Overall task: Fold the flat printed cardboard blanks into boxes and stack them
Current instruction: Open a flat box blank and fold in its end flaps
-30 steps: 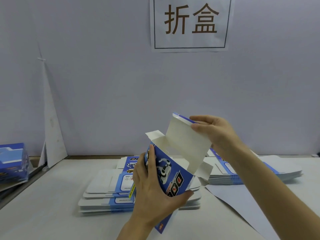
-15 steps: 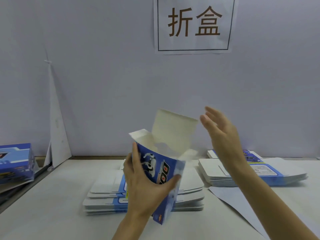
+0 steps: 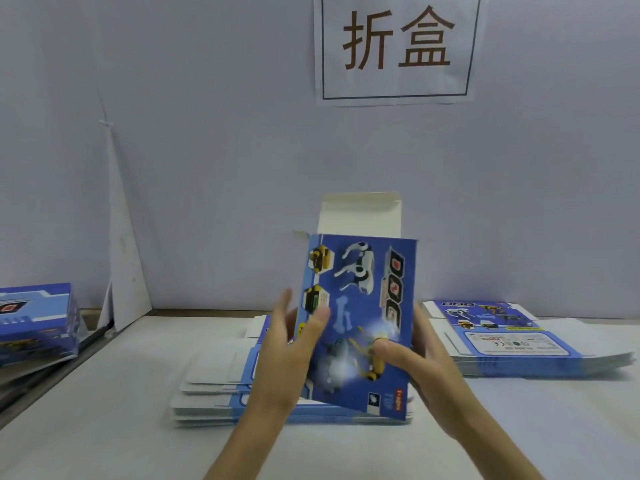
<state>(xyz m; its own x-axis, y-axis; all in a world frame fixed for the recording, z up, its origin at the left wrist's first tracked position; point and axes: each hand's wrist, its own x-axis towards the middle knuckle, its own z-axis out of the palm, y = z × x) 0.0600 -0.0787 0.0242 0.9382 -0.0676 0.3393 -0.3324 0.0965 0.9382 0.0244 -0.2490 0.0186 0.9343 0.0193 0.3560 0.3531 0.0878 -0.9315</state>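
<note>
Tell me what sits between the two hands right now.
Head view: the upright blue printed cardboard box fills that gap, pinched by the left hand and the right hand.

Two bare forearms rise from the lower edge and lean toward each other. The left grip point(image 3: 287, 355) holds the left edge of the upright box point(image 3: 360, 299), with its thumb laid slantwise across the printed front and its fingers point(image 3: 284, 306) reaching up behind the edge, a little blurred. The right grip point(image 3: 429, 372) holds the right edge, its thumb pressed flat on the front, pointing inward, and its fingers mostly hidden behind the panel. Both wrists are nearly straight, and each pinches the card between thumb and fingers
</note>
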